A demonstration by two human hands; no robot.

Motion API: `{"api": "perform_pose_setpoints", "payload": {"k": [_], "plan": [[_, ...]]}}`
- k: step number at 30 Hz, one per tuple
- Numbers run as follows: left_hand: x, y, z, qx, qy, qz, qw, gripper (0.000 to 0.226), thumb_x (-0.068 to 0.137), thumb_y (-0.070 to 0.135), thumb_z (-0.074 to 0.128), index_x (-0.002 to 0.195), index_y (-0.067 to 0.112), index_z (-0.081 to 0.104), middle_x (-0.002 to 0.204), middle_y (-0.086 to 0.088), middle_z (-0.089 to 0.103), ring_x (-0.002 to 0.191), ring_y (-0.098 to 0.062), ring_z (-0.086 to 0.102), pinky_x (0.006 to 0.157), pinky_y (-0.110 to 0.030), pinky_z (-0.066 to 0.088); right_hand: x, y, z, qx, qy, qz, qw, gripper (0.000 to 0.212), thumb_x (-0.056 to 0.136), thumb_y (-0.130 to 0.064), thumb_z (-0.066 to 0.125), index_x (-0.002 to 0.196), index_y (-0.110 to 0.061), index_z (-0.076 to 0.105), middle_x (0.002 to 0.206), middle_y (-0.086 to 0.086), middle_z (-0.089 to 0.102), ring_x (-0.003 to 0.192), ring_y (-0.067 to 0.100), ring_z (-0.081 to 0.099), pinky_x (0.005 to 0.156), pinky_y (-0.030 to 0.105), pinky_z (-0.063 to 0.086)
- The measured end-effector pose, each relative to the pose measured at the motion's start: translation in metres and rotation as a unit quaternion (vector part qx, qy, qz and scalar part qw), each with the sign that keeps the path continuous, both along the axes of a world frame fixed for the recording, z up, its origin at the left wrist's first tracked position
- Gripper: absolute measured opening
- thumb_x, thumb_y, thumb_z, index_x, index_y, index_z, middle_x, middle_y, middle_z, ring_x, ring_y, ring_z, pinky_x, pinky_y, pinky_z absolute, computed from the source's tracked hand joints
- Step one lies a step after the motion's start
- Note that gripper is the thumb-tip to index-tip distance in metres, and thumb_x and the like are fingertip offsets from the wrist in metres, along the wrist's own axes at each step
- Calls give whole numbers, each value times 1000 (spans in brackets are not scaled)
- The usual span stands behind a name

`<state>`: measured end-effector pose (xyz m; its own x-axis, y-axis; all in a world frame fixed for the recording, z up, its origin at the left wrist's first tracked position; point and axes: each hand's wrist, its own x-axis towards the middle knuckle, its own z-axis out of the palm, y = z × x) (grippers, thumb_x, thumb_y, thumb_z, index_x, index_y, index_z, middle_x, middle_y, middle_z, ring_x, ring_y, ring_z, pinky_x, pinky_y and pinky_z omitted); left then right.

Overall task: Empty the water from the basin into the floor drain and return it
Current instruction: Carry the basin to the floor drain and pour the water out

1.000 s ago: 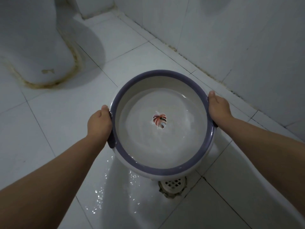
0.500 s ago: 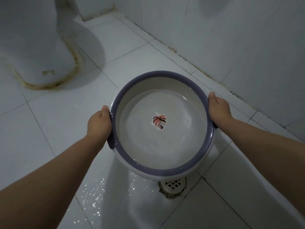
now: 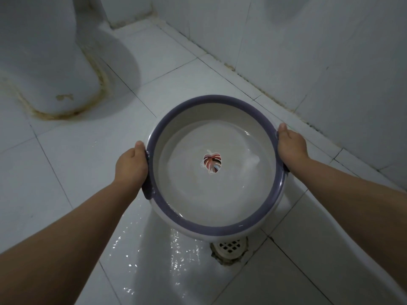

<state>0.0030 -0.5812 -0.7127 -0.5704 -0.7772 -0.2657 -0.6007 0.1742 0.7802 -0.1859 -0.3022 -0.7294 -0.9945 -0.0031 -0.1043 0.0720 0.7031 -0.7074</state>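
Nearest the camera, wet glints spread over the white tiled floor (image 3: 66,172), and just past them sits the round pale floor drain with a lattice grate (image 3: 229,247), set in a cracked, stained ring. The near edge of the basin overlaps the far part of the drain in this view, so the rim's lowest point hangs almost over the grate, a little to its left.

The round white plastic basin with a purple rim (image 3: 214,230) is held clear of the floor between both hands, its near side dipped toward the person. Water still lies inside, pooled shallowly over a red leaf-shaped sticker (image 3: 211,162) on the bottom. The left hand (image 3: 132,167) wraps the left handle and the right hand (image 3: 290,146) wraps the right one; each has its thumb over the rim and its fingers curled out of sight underneath, closed firmly on the basin.

The relation that matters is basin lip to drain: the pouring edge lies on the near side, between the hands, and the grate is directly below and slightly right of it. Both hands sit level across the basin's width, neither nearer the drain, so tipping further probably means raising the far rim with both wrists together. A stronger tilt may send water wide of the grate, onto the tiles already wet.

Farther off, the white toilet base (image 3: 50,69) with its brown-stained seal stands at upper left, and the tiled wall (image 3: 319,51) runs behind.
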Motion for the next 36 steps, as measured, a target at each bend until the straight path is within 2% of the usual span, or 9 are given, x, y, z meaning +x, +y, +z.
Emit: {"api": "perform_pose_setpoints", "payload": {"k": [4,6,12,17,20,23,27,31,36], "plan": [[1,1,1,-7,2,-4,1000,51,96,38,17,65,15,50,68,-8,53,68,-24,52,72,-38,43,0,1,0,-1,-4,-2,1000,50,96,-44,20,62,-18,48,65,3,48,73,25,48,69,31,33],[2,1,2,-4,4,-6,1000,51,96,38,18,65,15,50,68,-9,53,73,-27,53,75,-40,43,1,2,0,-3,-3,-1,1000,49,96,-43,20,58,-23,44,63,0,46,70,24,47,69,30,32],[4,3,6,0,8,-13,1000,53,97,40,18,74,8,54,78,-15,57,82,-33,56,83,-44,45,4,4,2,-9,0,1,1000,48,96,-43,20,75,-14,52,84,12,55,80,26,51,72,32,34],[4,5,8,-2,7,-15,1000,52,97,39,18,80,7,55,82,-15,57,83,-32,55,82,-44,44,4,5,2,-10,1,-1,1000,49,96,-43,21,57,-24,44,76,9,54,75,25,50,70,31,34],[5,6,8,-2,4,-14,1000,52,98,40,19,85,6,57,88,-17,58,84,-31,54,81,-42,43,5,5,4,-13,-3,-4,1000,51,96,-43,20,58,-20,47,67,4,52,71,24,50,69,31,34],[6,6,9,-1,1,-15,1000,52,98,39,18,87,6,57,91,-19,59,87,-33,55,87,-45,44,6,4,5,-18,-3,-2,1000,50,96,-44,21,63,-19,50,80,10,56,78,25,52,72,31,36],[8,8,11,1,3,-15,1000,53,98,40,18,86,6,57,90,-19,59,86,-33,55,87,-46,45,8,5,6,-17,-1,1,1000,49,96,-44,21,58,-24,45,81,11,55,77,25,52,71,31,36],[9,10,13,0,-3,-14,1000,51,98,39,17,84,9,55,85,-15,58,83,-31,55,81,-42,44,9,5,7,-18,-8,-1,1000,48,96,-44,21,59,-23,44,74,7,53,76,26,51,70,32,35],[12,12,15,3,7,-12,1000,52,97,40,18,83,8,56,89,-18,60,88,-34,56,88,-46,46,9,6,8,-22,-11,3,1000,50,96,-43,21,57,-23,45,65,0,49,75,25,50,71,31,35]]}}
